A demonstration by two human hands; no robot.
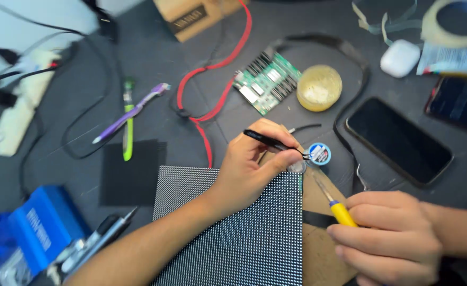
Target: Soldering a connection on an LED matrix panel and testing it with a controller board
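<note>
Fingers of my left hand (252, 164) are pinched shut on black tweezers (276, 143), whose tips sit just beside a small blue spool (319, 153). That hand rests on the top edge of the dotted panel (233, 233). My right hand (389, 233) is clenched around a yellow-handled iron (334, 201), its tip pointing up toward the tweezers' tips. Farther out I see a green board (267, 82), a yellow tub (319, 87), a red cable (217, 79) and a phone (397, 140).
</note>
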